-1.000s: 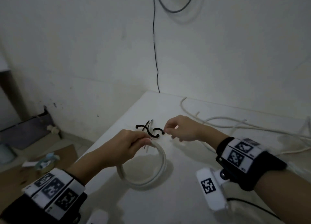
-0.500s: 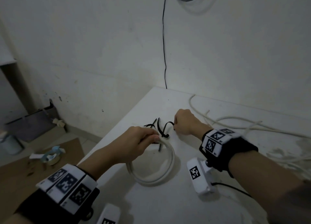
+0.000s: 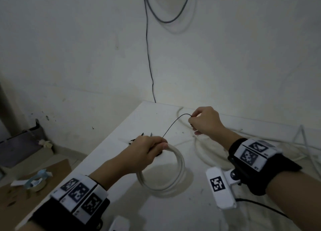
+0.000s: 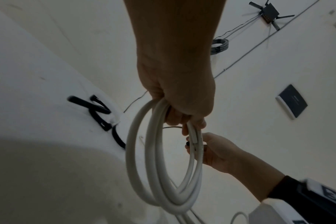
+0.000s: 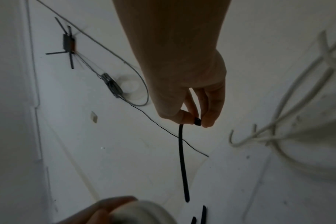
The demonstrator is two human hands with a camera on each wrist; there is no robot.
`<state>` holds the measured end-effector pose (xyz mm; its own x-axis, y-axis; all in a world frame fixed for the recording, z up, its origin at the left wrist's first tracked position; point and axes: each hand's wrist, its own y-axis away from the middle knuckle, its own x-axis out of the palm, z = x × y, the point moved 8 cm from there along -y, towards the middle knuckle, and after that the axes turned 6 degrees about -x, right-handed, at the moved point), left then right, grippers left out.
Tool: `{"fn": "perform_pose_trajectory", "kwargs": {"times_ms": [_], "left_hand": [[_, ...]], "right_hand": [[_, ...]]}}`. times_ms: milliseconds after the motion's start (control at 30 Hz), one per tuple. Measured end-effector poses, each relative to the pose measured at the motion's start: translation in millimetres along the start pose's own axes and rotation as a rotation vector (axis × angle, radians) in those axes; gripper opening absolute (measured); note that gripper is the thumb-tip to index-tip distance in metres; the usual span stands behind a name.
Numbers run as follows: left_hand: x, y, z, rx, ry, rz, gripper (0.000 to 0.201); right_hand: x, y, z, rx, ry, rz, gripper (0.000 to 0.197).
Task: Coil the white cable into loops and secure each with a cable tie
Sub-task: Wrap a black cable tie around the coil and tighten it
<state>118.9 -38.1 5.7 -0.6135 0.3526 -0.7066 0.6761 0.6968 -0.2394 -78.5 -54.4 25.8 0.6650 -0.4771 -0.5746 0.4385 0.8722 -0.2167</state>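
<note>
My left hand (image 3: 149, 148) grips the top of a coil of white cable (image 3: 179, 168) held above the white table (image 3: 173, 210); in the left wrist view the coil (image 4: 140, 159) hangs from the curled fingers (image 4: 184, 116) in a few loops. My right hand (image 3: 202, 121) is raised further back and pinches the head end of a black cable tie (image 3: 173, 124), whose thin strap runs down toward my left hand. In the right wrist view the tie (image 5: 182, 159) hangs straight down from the pinching fingertips (image 5: 207, 121). The rest of the white cable (image 3: 260, 137) trails loose to the right.
Several spare black cable ties (image 4: 98, 110) lie on the table behind my left hand. A thin black wire (image 3: 149, 57) runs down the wall to the table's far edge. A tape roll (image 3: 34, 184) sits on a brown board on the floor at left. The table's left edge is near my left forearm.
My right hand has picked one black tie out of the pile and lifted it up and to the right. My left hand keeps holding the coil, now raised slightly.
</note>
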Motion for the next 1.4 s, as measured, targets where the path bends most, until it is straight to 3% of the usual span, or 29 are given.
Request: {"fn": "perform_pose_trajectory", "kwargs": {"times_ms": [300, 533, 800, 967, 1100, 1267, 1333, 1400], "left_hand": [[38.6, -30.4, -89.9, 0.272, -0.028, -0.163, 0.029], [71.0, -41.4, -139.9, 0.357, -0.014, -0.152, 0.024], [86.3, -42.1, -169.5, 0.412, -0.031, -0.116, 0.025], [82.6, -44.9, -171.8, 0.354, -0.023, -0.088, 0.024], [79.4, -47.0, -171.8, 0.329, -0.026, -0.104, 0.029], [73.0, -50.6, -151.8, 0.138, 0.330, -0.125, 0.030], [71.4, -50.7, -148.8, 0.095, 0.430, -0.131, 0.030], [69.6, -51.5, -149.7, 0.088, 0.490, -0.134, 0.031]], "right_hand": [[-80.9, 60.1, 10.8, -0.147, 0.115, 0.073, 0.023], [-139.0, 85.7, 12.3, -0.210, 0.263, 0.048, 0.025], [-149.6, 98.8, 12.6, -0.292, 0.378, 0.159, 0.034], [-151.4, 102.1, 14.3, -0.379, 0.398, 0.175, 0.040], [-150.8, 105.2, 14.3, -0.428, 0.274, 0.135, 0.042], [-166.5, 108.7, 15.0, -0.460, -0.010, 0.025, 0.020], [-167.7, 119.8, 21.7, -0.595, 0.016, 0.042, 0.040], [-159.2, 130.1, 26.4, -0.703, 0.057, 0.098, 0.042]]}}
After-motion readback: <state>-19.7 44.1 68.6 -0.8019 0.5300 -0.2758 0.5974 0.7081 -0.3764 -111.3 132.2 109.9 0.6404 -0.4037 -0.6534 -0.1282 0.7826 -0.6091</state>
